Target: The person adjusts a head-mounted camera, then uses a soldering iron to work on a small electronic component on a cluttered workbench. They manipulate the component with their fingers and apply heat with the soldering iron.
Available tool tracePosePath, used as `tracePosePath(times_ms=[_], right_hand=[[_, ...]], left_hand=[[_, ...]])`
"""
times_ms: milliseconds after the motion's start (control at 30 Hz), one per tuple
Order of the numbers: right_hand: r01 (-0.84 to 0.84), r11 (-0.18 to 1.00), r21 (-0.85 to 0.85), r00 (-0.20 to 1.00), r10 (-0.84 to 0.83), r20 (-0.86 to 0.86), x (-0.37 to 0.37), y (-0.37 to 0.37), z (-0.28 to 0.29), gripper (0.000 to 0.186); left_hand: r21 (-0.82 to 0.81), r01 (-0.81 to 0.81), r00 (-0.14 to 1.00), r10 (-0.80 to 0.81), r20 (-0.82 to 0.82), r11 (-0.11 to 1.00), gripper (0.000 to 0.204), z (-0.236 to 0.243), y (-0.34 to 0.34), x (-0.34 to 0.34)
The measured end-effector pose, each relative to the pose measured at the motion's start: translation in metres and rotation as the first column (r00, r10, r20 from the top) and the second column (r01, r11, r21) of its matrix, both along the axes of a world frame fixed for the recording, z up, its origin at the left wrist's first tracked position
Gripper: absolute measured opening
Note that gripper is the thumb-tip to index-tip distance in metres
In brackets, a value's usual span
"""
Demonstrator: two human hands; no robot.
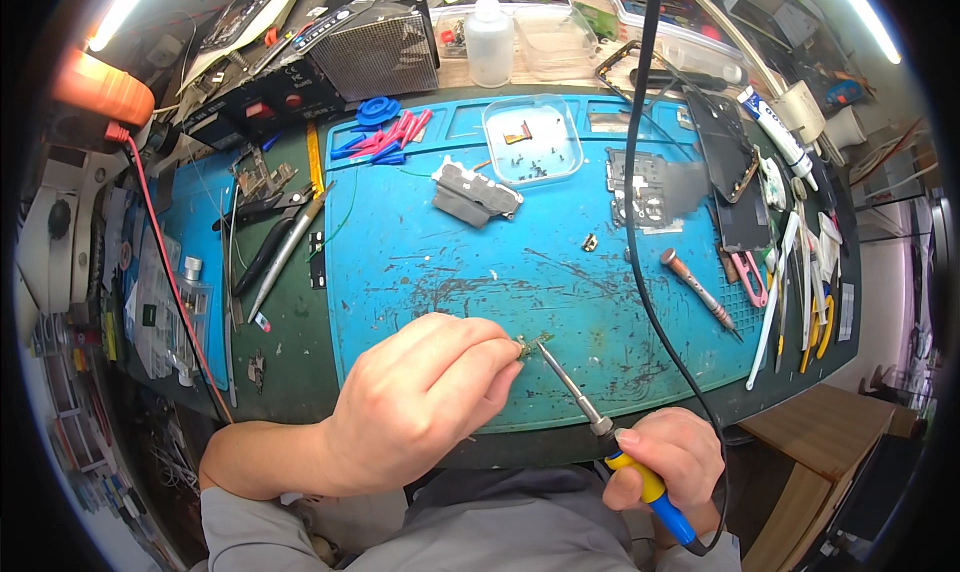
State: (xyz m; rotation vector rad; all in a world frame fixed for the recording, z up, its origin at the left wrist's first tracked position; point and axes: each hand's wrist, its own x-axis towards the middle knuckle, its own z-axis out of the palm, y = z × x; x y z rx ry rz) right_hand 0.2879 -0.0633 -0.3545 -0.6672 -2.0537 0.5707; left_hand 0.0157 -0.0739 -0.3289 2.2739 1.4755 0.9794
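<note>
My right hand is wrapped round the yellow and blue handle of a soldering iron. Its metal tip points up and to the left, at a small green circuit board piece. My left hand is closed in a pinch at the near side of that piece, on its left edge; the fingertips are partly hidden. Iron tip and board piece meet or nearly meet; I cannot tell which. Both hands are over the near part of a scratched blue work mat.
The iron's black cable crosses the view. Beyond my hands lie a grey phone part, a clear tray of screws and a dark metal plate. A screwdriver lies right, tweezers left.
</note>
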Motion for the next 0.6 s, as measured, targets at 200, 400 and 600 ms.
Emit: tracePosePath(times_ms=[200, 400, 600], right_hand=[[0.02, 1.0, 0.001, 1.0, -0.02, 0.013, -0.0009, 0.0004, 0.0011, 0.021], [0.009, 1.0, -0.006, 1.0, -0.009, 0.012, -0.0002, -0.0004, 0.0, 0.022], [-0.013, 1.0, -0.026, 1.0, 0.013, 0.016, 0.0002, 0.0008, 0.0027, 0.023]], left_hand=[[0.001, -0.003, 1.0, 0.003, -0.002, 1.0, 0.03, -0.0005, 0.0006, 0.0002], [0.004, -0.004, 1.0, 0.004, 0.0, 1.0, 0.029, -0.0015, 0.0005, 0.0001], [-0.003, -0.002, 1.0, 0.002, -0.003, 1.0, 0.029, -0.0003, 0.0005, -0.0005]])
